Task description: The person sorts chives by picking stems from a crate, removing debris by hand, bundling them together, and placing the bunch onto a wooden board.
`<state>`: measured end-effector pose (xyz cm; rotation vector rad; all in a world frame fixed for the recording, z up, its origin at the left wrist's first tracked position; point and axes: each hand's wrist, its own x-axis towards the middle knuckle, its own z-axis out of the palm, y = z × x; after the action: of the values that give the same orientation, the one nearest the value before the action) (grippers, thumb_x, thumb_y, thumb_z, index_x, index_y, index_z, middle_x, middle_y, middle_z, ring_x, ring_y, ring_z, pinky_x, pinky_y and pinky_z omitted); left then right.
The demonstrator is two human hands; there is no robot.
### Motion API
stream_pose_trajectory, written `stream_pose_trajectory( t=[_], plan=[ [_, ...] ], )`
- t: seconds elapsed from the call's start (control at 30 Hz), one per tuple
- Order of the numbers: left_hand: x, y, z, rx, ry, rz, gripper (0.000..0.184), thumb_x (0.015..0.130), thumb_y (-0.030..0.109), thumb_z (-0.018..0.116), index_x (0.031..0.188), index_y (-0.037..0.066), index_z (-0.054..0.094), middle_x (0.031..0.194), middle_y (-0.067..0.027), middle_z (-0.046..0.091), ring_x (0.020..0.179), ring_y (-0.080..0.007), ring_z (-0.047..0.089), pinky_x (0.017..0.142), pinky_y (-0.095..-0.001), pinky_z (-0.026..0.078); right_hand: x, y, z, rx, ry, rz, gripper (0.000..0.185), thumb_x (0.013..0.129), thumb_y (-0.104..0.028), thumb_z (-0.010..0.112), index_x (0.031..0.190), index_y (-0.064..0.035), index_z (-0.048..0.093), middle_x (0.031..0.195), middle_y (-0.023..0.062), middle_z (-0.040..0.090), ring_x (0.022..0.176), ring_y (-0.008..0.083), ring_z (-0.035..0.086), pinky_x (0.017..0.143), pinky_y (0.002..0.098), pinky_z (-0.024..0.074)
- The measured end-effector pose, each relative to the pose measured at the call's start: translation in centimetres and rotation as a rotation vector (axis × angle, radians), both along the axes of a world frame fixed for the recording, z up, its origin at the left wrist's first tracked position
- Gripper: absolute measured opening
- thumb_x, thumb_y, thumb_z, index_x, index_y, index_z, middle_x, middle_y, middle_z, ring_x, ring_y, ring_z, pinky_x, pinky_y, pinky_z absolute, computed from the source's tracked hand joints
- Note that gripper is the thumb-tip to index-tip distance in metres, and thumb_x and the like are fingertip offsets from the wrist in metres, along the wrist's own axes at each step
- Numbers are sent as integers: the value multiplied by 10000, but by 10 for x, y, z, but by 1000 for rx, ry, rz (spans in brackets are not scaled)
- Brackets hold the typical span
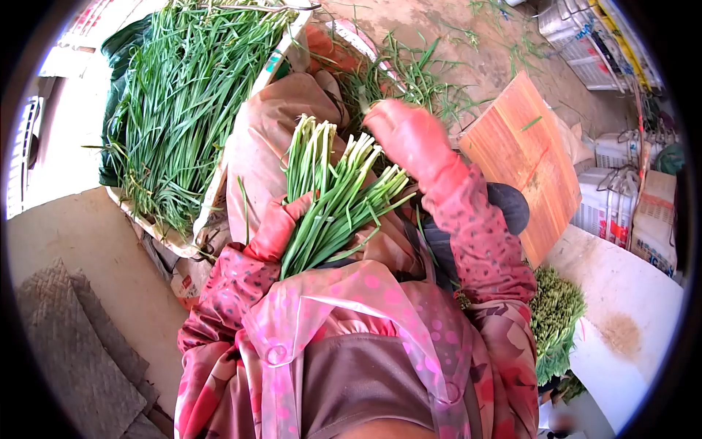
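Nearest your head camera is your one spotted pink apron [365, 282]. Beyond it, over your lap, you have one bunch of green stalks [329, 208], its pale ends fanned out and pointing away from you; the stalks in it are too many to count. Two gloved hands are yours. Your left hand [281, 227] has its fingers closed around the lower left side of the bunch, pinching it. Your right hand [409, 135] is raised just beside the pale ends, pointing left; its fingers are blurred, so you cannot tell whether they are spread or pressed together.

To your upper left stands one large container with a pale rim [219, 179] and a dark green lining [117, 110], heaped with long green leaves [194, 95] past counting. Loose leaves [420, 69] lie scattered on the floor [446, 22] ahead. At your right leans one wooden board [523, 164]; nearer you is one dense green bundle [557, 314], cut ends up. Several white packages [603, 201] are stacked farther right, their exact number hidden. On your left, grey woven matting [73, 344] lies over one pale surface [102, 256].
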<state>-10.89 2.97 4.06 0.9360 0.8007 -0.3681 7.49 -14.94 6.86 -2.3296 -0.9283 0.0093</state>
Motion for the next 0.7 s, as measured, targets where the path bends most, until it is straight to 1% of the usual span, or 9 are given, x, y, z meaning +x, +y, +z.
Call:
stream_pose_trajectory(
  t=[0.07,0.13,0.27,0.33,0.4,0.5,0.6,0.63,0.7],
  plan=[
    [0,-1,0,-13,-12,-4,284,906,202,629,1100,-6,637,900,-73,691,722,-154,661,661,-287,554,-26,8,10,-103,217,135,278,854,-375,570,828,-107,637,739,122,659,712,310,661,616,436,516],
    [0,-1,-2,-24,-22,-11,290,906,194,630,1121,-1,629,927,-73,691,734,-153,663,661,-288,558,-44,19,-6,-361,197,227,245,825,-336,594,778,-96,619,665,121,639,654,308,659,574,432,514],
    [-1,-1,-2,2,-48,-17,286,909,198,625,1116,1,633,918,-61,691,732,-148,661,662,-282,557,-42,24,-47,-226,76,170,168,808,-239,583,687,-121,569,604,100,621,586,295,654,510,412,502],
    [-2,2,-1,6,-38,-51,301,906,212,627,1113,-6,625,907,-65,683,739,-150,655,688,-280,549,-18,17,-55,-139,-31,-8,137,808,-227,580,740,-109,593,651,102,647,587,311,655,517,419,505],
    [-4,7,-6,7,-40,-79,322,899,223,635,1125,-5,619,932,-71,682,755,-153,657,701,-283,547,21,-1,-52,-339,38,-197,179,833,-261,575,875,-97,634,749,142,674,679,325,669,581,405,526],
    [-5,11,-8,-68,-6,-44,376,892,279,641,1145,2,611,977,-82,684,809,-164,667,740,-304,551,40,-41,-43,65,635,-160,508,840,-288,688,1281,-80,542,966,100,676,844,133,634,770,294,512],
    [-2,10,8,-121,4,-55,441,888,340,639,1167,3,594,976,-85,684,816,-175,670,753,-309,553,7,-43,-38,299,962,75,586,799,-222,737,1317,-69,509,1060,110,649,945,142,611,816,305,500],
    [-3,14,1,-95,-47,-166,507,882,403,632,1190,4,576,993,-75,675,838,-175,659,778,-310,539,-8,-33,-41,257,785,138,583,768,-193,764,1287,-64,531,1061,108,649,929,148,615,818,306,502],
    [-1,9,1,-39,-188,-285,500,843,331,701,1198,5,569,1023,-60,658,872,-163,634,805,-309,513,-17,-14,-54,174,676,-35,431,768,-280,741,1096,-27,622,942,131,667,844,211,637,767,324,502]
  ],
)
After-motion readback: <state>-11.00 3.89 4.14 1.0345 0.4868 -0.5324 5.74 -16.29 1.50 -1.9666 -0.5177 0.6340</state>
